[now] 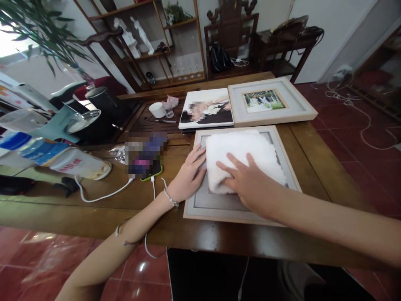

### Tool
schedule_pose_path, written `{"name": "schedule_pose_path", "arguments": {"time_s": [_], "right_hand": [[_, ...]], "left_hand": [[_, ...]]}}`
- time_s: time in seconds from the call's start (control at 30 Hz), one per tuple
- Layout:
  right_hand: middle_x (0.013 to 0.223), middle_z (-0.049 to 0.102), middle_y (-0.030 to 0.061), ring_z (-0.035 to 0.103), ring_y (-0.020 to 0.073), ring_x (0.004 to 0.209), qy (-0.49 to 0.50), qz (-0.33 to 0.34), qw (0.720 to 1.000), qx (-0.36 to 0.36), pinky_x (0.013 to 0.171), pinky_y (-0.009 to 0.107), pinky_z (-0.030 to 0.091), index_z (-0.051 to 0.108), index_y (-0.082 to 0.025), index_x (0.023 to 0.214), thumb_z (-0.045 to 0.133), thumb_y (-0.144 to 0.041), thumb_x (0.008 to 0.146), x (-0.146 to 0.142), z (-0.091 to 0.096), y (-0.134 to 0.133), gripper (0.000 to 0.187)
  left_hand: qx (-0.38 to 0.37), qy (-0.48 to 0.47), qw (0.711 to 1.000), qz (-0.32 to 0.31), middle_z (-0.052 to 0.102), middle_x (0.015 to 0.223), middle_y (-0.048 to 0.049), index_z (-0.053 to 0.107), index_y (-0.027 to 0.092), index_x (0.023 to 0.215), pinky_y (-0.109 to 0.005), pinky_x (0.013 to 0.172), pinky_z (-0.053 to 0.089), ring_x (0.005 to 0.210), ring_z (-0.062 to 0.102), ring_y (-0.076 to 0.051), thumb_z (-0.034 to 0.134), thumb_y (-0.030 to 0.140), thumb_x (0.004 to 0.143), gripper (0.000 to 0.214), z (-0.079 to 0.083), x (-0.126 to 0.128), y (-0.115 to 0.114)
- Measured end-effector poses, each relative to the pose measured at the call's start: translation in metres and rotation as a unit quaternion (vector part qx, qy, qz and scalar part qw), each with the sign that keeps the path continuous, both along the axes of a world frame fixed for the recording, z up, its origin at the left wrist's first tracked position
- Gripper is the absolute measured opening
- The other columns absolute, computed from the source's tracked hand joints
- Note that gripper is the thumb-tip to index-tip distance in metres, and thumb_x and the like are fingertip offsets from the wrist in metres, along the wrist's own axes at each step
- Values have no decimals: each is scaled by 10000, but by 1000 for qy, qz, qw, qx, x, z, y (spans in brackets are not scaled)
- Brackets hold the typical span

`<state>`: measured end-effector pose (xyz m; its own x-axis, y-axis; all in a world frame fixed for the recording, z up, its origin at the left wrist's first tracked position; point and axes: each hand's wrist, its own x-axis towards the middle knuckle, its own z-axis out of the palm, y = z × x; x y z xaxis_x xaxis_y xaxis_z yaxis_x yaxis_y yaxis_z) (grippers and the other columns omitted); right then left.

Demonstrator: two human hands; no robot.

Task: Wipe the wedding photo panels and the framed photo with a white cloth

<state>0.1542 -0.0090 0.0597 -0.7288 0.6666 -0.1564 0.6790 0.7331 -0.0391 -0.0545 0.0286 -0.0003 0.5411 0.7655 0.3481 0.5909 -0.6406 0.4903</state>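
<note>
A pale wooden picture frame (200, 205) lies flat on the wooden table (94, 209) in front of me. A white fluffy cloth (250, 154) covers its middle. My right hand (247, 184) lies flat on the cloth's near left part, fingers spread. My left hand (188, 175) rests on the frame's left edge with fingers stretched, touching the cloth's side; a thin bracelet sits on that wrist.
Behind the frame lie a second framed photo (272, 102) and an unframed canvas print (206, 108). A phone on a white cable (147, 161), a white cup (157, 109), a plastic bottle (59, 156) and kettles (84, 121) crowd the left. Shelves, a chair and floor cables stand beyond.
</note>
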Motion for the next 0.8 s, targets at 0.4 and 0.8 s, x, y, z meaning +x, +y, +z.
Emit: {"name": "schedule_pose_path", "arguments": {"time_s": [0.4,0.8], "right_hand": [[1465,346,81,258,351,1351,1,-6,1000,12,988,604,322,588,-180,1171,502,-13,663,17,3,2,542],[1519,208,101,106,380,1384,22,-19,993,110,1013,711,129,502,-148,1288,429,-46,803,-16,-22,71,501]], "left_hand": [[9,-4,1000,4,414,1421,-117,415,193,1361,-557,1123,250,1401,227,-266,415,176,919,442,-4,-1,0],[-5,12,1000,8,420,1410,-109,500,191,1289,-526,1132,249,1381,268,-266,413,181,921,378,8,5,-2]]}}
